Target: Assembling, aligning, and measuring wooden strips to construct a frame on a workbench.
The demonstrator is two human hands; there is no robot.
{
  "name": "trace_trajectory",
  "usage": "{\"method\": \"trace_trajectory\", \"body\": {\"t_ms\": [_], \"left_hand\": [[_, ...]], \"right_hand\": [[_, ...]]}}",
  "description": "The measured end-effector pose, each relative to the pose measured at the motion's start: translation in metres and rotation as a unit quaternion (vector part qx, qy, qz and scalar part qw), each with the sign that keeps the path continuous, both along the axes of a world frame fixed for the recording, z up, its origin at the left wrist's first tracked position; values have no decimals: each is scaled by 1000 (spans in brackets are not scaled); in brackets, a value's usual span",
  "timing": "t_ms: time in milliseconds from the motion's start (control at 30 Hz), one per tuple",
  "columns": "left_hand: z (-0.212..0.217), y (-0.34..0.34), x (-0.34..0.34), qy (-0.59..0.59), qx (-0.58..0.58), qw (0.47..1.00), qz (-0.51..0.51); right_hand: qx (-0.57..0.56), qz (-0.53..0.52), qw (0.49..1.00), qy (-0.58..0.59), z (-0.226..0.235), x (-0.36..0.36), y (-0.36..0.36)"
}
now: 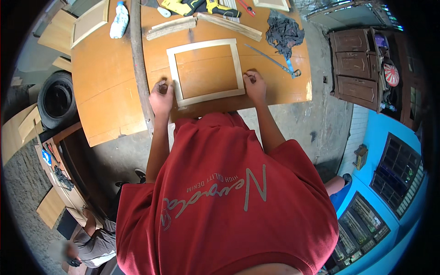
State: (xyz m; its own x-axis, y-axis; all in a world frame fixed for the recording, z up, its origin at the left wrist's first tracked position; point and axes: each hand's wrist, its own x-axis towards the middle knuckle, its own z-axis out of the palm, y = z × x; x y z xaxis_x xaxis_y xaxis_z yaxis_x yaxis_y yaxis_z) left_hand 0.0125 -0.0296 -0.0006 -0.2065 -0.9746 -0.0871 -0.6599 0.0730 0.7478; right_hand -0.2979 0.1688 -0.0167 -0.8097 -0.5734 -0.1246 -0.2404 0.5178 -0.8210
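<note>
A light wooden frame [206, 97] with an open middle lies flat on the orange-brown tabletop in front of me. My left hand [161, 97] is closed at its left side, fingers curled and thumb close to the wood. Beside the right side of the frame, my right hand [255, 87] is closed too, its fingertips drawn together near the edge. Whether either hand touches the frame, or pinches something small, is hidden by the fingers.
Wooden strips [172, 28], yellow-black power tools [183, 6], a thin saw-like blade [270, 59] and a dark crumpled cloth [284, 34] lie on the table [105, 101]. A bottle [120, 20] stands beyond a wooden bar [137, 55]. Another person [91, 238] works at lower left.
</note>
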Motion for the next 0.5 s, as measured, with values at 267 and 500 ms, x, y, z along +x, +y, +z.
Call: {"method": "trace_trajectory", "body": {"t_ms": [267,500], "left_hand": [[2,3,-22,-62,7,998,9],[10,5,-33,-104,14,995,-5]], "right_hand": [[1,-16,1000,26,-3,-21,-18],[9,142,975,170,23,1,-64]]}}
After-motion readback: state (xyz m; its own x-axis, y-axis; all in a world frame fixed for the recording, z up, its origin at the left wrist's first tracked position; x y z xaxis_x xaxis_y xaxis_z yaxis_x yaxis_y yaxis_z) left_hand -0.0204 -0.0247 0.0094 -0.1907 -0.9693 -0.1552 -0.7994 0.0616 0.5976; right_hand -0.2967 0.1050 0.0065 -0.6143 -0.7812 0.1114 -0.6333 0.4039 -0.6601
